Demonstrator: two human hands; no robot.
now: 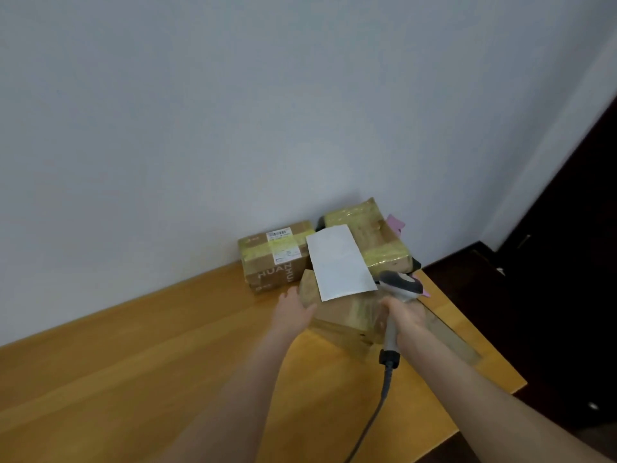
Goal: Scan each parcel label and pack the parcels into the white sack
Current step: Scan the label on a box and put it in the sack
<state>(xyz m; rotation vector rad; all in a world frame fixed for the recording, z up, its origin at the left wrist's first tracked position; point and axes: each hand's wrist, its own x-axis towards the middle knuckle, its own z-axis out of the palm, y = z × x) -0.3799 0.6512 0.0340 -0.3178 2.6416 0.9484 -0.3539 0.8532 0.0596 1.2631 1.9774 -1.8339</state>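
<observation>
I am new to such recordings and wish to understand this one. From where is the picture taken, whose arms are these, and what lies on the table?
No machine here: a person wears a camera on the head, so the picture looks down at their own arms. On the wooden table by the wall are three boxes: a printed box, a taped box and the near box, which bears a white label. The left hand rests against the near box. The right hand holds a corded scanner by the label. No sack shows.
</observation>
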